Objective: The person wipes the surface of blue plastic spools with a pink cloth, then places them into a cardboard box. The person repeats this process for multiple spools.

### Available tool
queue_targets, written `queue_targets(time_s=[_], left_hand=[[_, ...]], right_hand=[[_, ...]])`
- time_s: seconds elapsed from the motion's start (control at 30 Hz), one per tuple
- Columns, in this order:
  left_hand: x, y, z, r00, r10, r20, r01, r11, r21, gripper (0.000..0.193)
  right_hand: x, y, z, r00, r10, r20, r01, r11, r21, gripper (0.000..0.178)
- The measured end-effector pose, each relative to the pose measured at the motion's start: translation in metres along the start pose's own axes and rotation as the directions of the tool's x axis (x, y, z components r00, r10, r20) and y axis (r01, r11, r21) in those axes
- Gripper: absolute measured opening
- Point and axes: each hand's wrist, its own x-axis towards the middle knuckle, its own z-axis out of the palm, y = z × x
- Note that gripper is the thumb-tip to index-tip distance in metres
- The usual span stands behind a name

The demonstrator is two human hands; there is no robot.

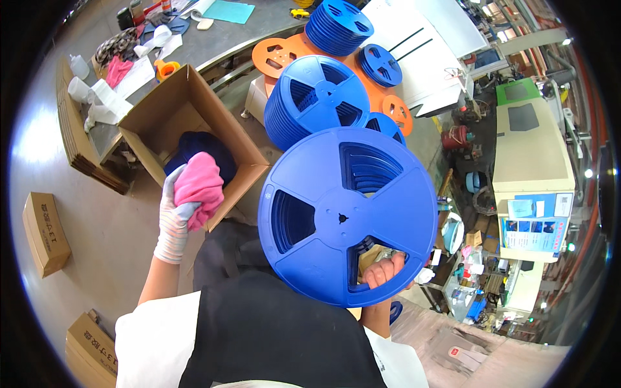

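A stack of large blue plastic reels [310,220] is held up in front of me on the right. My bare right hand [384,270] grips it, fingers curled over the rim through the lower cut-out. In a striped, grey-tipped glove, my left hand [176,216] is closed around a bunched pink cloth [199,187]. That hand is at the near side of an open cardboard box [236,189]. Dark blue round items [217,147] lie inside the box, partly hidden by the cloth.
Beyond the held reels stand more blue reel stacks [326,97] and orange reels [275,57]. A grey workbench [255,29] with cloths and papers runs along the back left. Closed cartons [48,233] sit on the floor at left. A cream machine [530,152] stands at right.
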Motion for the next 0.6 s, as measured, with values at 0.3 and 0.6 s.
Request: queue_targets(time_s=[0.3,0.6], left_hand=[[-0.039,0.008,0.136,0.603,0.517,0.608,-0.798,0.389,0.461,0.055],[-0.022,-0.069,0.099,0.850,0.331,0.410,-0.500,0.749,0.434,0.055]], right_hand=[[0.015,0.029,0.021,0.973,0.229,0.009,-0.228,0.972,-0.051,0.029],[0.010,0.037,0.031,0.960,0.273,-0.069,-0.279,0.953,-0.120,0.035]])
